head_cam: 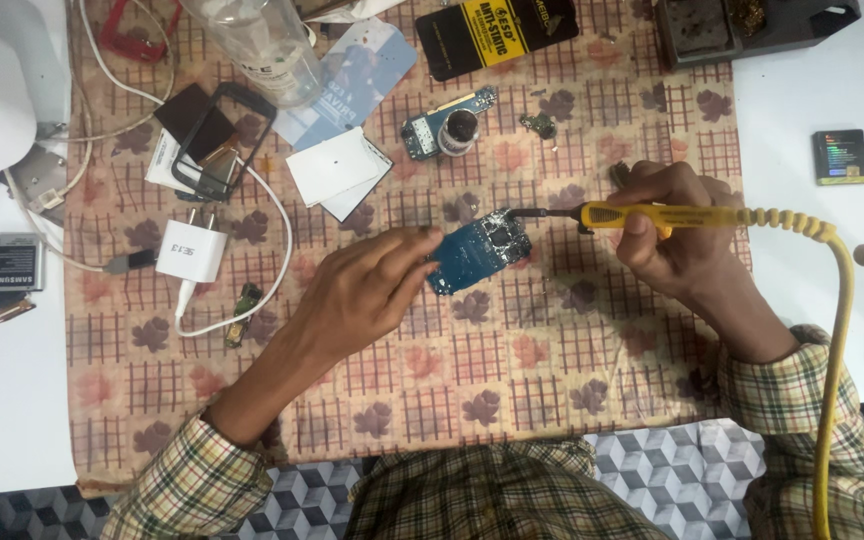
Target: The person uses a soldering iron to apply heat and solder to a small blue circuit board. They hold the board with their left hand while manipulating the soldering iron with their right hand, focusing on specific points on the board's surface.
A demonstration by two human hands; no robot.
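Observation:
My left hand [367,285] pinches the left end of a blue circuit board [477,250] and holds it on the patterned cloth [532,350]. My right hand [677,225] grips a yellow soldering iron [652,215] lying sideways. Its dark tip [522,213] touches the board's upper right corner. The iron's yellow cord [837,320] loops down past my right sleeve.
A second circuit board with a small round part [447,130] lies further back. A white charger plug [192,250] with its cable, a black phone frame [222,140], white cards [337,170], a clear bottle [262,45], a yellow-and-black packet [497,35], a soldering stand [742,25] and batteries [12,262] surround the work area.

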